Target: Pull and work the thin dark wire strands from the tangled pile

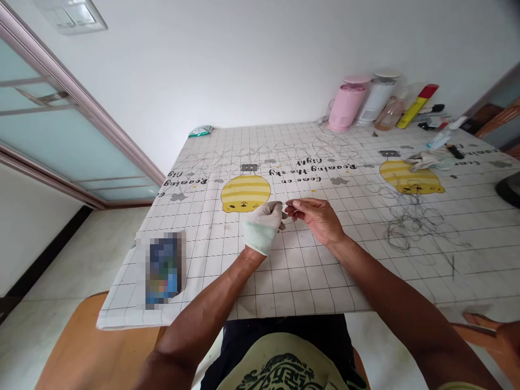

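My left hand (266, 219) wears a pale knitted glove with grey fingertips and is closed in a pinch. Bare and also pinching, my right hand (314, 214) meets it fingertip to fingertip above the table's middle. Between the fingertips shows a bit of thin dark strand (284, 203); most of it is hidden by the fingers, and whether it is wire or thread is unclear. To the right lies a loose tangle of thin dark strands (414, 219). More fine strands (284, 145) are spread in loops across the back of the table.
The table (219, 292) has a white checked cover with yellow bear prints. A blurred-out flat object (164, 271) lies at left. Along the back stand a pink cylinder (346, 105), a white cylinder (376, 97), a bottle (388, 115) and a yellow-red can (417, 106). A crumpled glove (430, 161) lies at right.
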A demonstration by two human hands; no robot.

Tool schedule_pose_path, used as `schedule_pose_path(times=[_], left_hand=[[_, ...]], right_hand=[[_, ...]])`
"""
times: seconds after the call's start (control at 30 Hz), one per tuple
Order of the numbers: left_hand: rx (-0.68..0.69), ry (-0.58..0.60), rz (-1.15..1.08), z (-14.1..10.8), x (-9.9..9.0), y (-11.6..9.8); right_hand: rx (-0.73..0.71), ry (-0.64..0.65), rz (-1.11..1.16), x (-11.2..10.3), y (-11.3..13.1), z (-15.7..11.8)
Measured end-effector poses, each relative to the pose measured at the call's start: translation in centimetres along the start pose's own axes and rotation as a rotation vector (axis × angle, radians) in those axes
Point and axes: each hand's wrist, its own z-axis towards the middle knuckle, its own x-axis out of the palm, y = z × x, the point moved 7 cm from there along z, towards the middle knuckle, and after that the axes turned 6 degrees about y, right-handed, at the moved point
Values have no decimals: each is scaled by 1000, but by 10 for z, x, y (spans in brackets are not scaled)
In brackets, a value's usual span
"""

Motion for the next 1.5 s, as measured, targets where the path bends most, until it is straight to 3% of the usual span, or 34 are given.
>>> schedule_pose_path(times=[0.3, 0.57, 0.77, 1.0, 1.3, 1.5], left_hand=[[-41, -37, -121, 0, 2, 4], [-50, -136, -181, 3, -15, 2], [-18, -140, -164, 9, -23, -1], [7, 6, 7, 21, -19, 4], [-73, 112, 231, 22, -10, 19], [-93, 103, 297, 25, -9, 29]], right_hand=[[-35, -43, 14, 5, -7, 1], [86, 37, -144, 5, -4, -2], [-28, 33, -301, 3, 5, -3], [-24, -53, -367, -9, 6, -3], [22, -187, -333, -30, -3, 2], [48, -194, -318, -32, -8, 2]])
